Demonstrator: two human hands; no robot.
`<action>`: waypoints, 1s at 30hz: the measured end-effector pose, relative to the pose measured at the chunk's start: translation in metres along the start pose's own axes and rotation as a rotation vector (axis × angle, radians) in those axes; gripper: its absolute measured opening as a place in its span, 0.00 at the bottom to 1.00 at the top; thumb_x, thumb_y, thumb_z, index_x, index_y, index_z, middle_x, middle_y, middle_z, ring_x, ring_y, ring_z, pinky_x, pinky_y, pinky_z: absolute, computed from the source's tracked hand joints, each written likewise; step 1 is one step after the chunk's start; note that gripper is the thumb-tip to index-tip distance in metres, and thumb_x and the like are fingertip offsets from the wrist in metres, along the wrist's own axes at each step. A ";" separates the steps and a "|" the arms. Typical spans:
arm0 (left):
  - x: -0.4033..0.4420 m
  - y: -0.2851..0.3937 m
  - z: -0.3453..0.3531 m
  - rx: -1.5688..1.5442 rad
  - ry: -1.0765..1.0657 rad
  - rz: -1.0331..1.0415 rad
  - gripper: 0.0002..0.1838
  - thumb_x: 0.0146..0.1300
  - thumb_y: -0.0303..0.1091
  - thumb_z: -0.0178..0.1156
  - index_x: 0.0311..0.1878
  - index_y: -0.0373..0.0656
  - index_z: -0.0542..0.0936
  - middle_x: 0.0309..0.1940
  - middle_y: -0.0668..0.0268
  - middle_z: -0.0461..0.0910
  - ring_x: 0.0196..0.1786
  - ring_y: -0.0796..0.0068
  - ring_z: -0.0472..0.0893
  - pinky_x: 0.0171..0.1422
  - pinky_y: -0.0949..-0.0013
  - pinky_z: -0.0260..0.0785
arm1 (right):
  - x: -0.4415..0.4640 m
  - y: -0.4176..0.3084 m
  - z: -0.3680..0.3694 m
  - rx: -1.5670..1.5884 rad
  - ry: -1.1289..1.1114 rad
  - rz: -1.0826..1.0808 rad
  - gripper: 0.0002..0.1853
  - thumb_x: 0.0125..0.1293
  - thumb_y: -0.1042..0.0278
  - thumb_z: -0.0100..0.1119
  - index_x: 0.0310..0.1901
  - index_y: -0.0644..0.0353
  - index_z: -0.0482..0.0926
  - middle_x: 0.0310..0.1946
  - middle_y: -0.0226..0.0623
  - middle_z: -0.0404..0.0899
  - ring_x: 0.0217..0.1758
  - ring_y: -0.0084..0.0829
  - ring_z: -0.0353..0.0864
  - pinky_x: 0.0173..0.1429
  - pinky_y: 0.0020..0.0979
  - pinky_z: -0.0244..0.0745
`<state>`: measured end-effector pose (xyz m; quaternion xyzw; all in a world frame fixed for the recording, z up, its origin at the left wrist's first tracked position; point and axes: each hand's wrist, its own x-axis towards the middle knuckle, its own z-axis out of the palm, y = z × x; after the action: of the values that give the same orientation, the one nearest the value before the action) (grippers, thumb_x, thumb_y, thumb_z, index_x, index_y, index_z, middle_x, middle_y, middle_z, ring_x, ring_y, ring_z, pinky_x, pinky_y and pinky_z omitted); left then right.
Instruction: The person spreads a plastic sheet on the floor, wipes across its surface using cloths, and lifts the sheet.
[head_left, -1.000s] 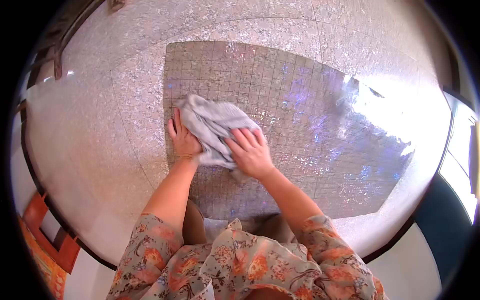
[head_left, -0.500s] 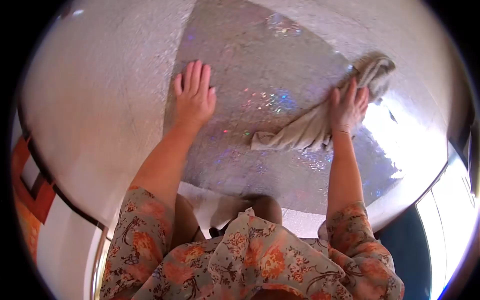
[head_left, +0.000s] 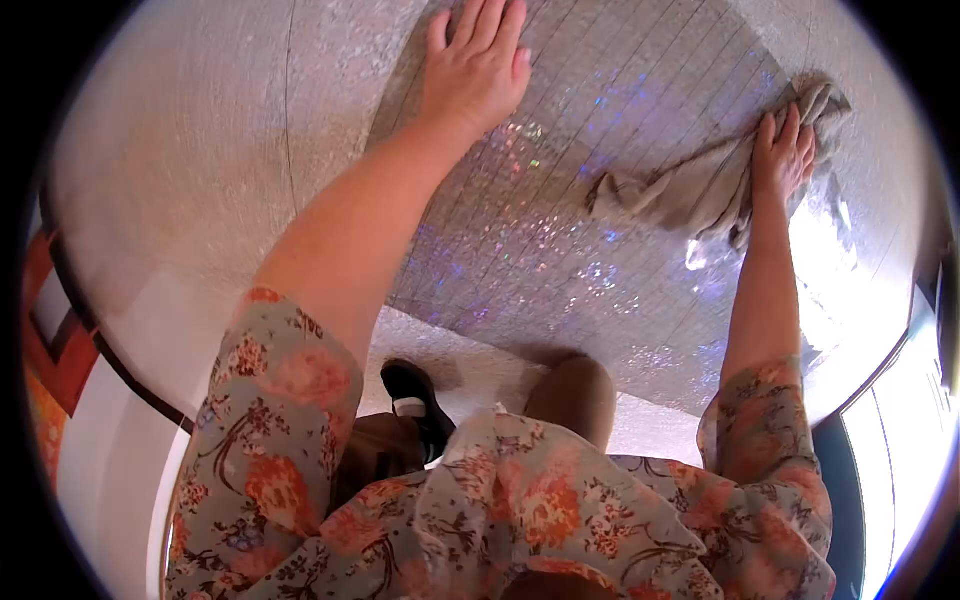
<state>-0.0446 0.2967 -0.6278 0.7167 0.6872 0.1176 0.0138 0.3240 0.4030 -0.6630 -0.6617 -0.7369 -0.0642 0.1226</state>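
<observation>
My left hand (head_left: pixel 474 66) lies flat near the top left of a shiny, iridescent sheet with grid lines (head_left: pixel 560 250), its fingers spread and no cloth under them. On the right, my right hand (head_left: pixel 783 158) presses on a crumpled grey-brown cloth (head_left: pixel 700 190), palm down. One end of the cloth bunches beyond the fingertips at the sheet's right edge. Its other end trails left across the sheet.
Speckled stone-like floor (head_left: pixel 220 140) surrounds the sheet. A black shoe (head_left: pixel 408 385) and a bent knee (head_left: pixel 575 400) are below it. Bright glare lies at the right. A red-orange patterned item (head_left: pixel 50 340) stands at the far left.
The cloth, earlier under both hands on the left, is now under my right hand at the right. My left hand has come off it and moved up. The view has shifted, and a shoe shows.
</observation>
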 end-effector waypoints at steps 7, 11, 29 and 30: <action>-0.005 -0.017 0.018 -0.081 0.287 0.105 0.23 0.58 0.36 0.52 0.56 0.37 0.70 0.59 0.51 0.69 0.64 0.57 0.65 0.68 0.51 0.51 | -0.055 -0.180 -0.013 -0.044 0.085 -0.322 0.25 0.60 0.43 0.51 0.58 0.41 0.71 0.57 0.38 0.69 0.64 0.40 0.64 0.65 0.51 0.56; -0.057 -0.043 -0.015 -0.739 0.065 0.050 0.21 0.60 0.35 0.54 0.55 0.37 0.72 0.56 0.53 0.72 0.61 0.53 0.69 0.64 0.54 0.59 | -0.136 -0.272 -0.050 0.189 -0.123 -0.416 0.29 0.55 0.48 0.55 0.58 0.49 0.71 0.62 0.39 0.63 0.68 0.39 0.56 0.67 0.52 0.49; -0.235 -0.075 -0.047 -0.308 -0.446 -0.681 0.48 0.48 0.38 0.64 0.69 0.33 0.50 0.70 0.45 0.44 0.73 0.49 0.46 0.75 0.61 0.41 | -0.303 -0.177 -0.097 0.583 -0.337 -1.052 0.23 0.61 0.55 0.54 0.59 0.41 0.69 0.65 0.33 0.62 0.71 0.33 0.56 0.71 0.43 0.46; -0.237 -0.078 -0.045 -0.279 -0.439 -0.670 0.47 0.49 0.39 0.65 0.69 0.33 0.51 0.71 0.46 0.44 0.73 0.51 0.46 0.75 0.62 0.41 | -0.306 -0.154 -0.103 0.537 -0.364 -0.987 0.23 0.62 0.57 0.52 0.60 0.40 0.68 0.66 0.33 0.62 0.71 0.32 0.55 0.71 0.44 0.45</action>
<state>-0.1359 0.0606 -0.6333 0.4531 0.8404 0.0429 0.2943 0.2097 0.0655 -0.6350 -0.1868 -0.9573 0.1895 0.1131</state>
